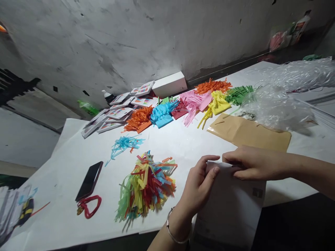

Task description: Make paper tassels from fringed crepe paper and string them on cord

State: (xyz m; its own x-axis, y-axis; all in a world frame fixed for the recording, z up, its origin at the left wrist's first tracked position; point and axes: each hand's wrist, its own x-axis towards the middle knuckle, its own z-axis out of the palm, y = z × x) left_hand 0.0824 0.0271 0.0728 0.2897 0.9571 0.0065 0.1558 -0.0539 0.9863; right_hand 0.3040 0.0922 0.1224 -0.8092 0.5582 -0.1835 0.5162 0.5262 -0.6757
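Grey, scuffed wall (131, 42) at the back, with a white-covered table (65, 167) in front of it. At the near side, right of the middle, a plain white box-like piece (230, 212), partly in shadow, with a small dark mark (258, 192) near its right edge. Pinched at its top left corner by the left hand (195, 186), thumb on the near face; a metal bracelet (168, 223) around that wrist. Touched along its top edge by the right hand (251, 165), fingers bent and close together; cannot tell about a firm grip there. Only a narrow gap between the fingertips of both hands.

Beyond the right hand, a brown envelope (251, 134) lying flat, with crumpled clear plastic (280, 108) at its far right side. Left of the left hand, a loose heap of multicoloured paper strips (146, 188); farther back, a smaller tuft of light blue strips (125, 143). Farther left, a dark phone (90, 180) lying beside a red loop (98, 203). Across the back, a row of fringed bundles — orange, blue, pink (197, 103), yellow and green among them — some touching their neighbours. Behind, a long white carton (170, 84), and left of it, overlapping printed packets (119, 113) in a loose pile.
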